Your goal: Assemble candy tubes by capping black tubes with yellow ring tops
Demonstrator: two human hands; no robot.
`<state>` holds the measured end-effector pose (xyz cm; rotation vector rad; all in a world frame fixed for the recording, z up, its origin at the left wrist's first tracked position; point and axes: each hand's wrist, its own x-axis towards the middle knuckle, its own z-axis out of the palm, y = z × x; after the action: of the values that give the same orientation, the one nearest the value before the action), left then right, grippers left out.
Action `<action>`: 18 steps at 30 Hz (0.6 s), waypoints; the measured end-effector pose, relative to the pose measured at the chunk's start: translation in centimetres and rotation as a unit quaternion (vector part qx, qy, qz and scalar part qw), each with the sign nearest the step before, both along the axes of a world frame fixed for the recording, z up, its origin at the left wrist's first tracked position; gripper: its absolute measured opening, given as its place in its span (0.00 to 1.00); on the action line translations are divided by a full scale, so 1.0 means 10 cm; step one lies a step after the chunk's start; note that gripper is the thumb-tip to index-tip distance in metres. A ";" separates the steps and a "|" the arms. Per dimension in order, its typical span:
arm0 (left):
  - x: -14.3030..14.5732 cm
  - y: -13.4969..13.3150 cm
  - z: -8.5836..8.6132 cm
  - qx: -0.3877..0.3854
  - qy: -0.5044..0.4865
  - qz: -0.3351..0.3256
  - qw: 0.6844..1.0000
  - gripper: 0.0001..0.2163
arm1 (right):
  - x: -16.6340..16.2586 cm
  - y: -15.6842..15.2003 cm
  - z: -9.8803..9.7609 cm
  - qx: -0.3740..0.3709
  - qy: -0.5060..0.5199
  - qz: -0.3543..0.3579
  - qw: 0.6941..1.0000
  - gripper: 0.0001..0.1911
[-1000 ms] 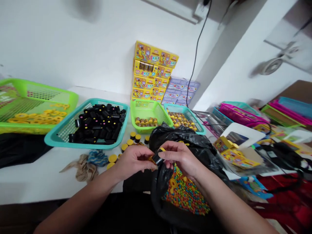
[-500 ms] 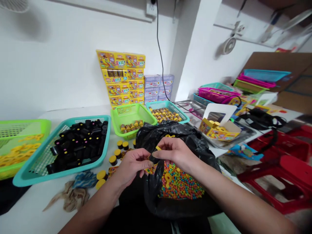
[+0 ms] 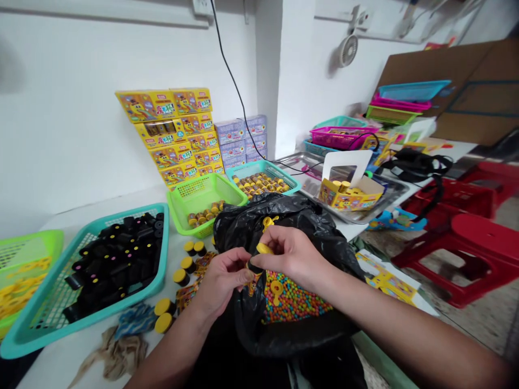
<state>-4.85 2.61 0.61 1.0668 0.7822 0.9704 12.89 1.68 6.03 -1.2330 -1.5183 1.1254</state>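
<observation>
Over the mouth of a black plastic bag (image 3: 279, 202), my two hands meet at a small black tub (image 3: 254, 268). My left hand (image 3: 227, 278) pinches its lower end, where a colourful printed wrapper (image 3: 252, 285) shows. With thumb and fingers closed, my right hand (image 3: 294, 254) grips the upper end, by a yellow lid (image 3: 265, 248). Whether lid and tub are joined is hidden by the thumb. Below lie many small coloured candy balls (image 3: 300, 302) in the bag, with a yellow ring-shaped piece (image 3: 276, 290) on top. Several yellow-topped black tubs (image 3: 187, 265) stand left of my left hand.
At left are a teal basket (image 3: 165, 254) of black tubs and a green basket (image 3: 57, 243) of yellow pieces. Behind the bag stand a green basket (image 3: 178, 202) and a blue basket (image 3: 295, 183) of filled tubs. An open display box (image 3: 352, 201) sits right, near red stools (image 3: 458, 259).
The view has swung to the right and the scene has shifted left. Both hands stay together on the tub, and more of the yellow lid shows at my right fingers.
</observation>
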 end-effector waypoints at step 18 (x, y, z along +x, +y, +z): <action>0.11 -0.12 0.06 -0.042 -0.001 -0.057 0.997 0.11 | 0.12 0.01 -0.20 -0.105 0.116 0.104 0.982 0.20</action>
<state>-3.79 1.39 1.22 1.0265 0.7462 0.8349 14.05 1.80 4.00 -1.0519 -1.4008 1.5437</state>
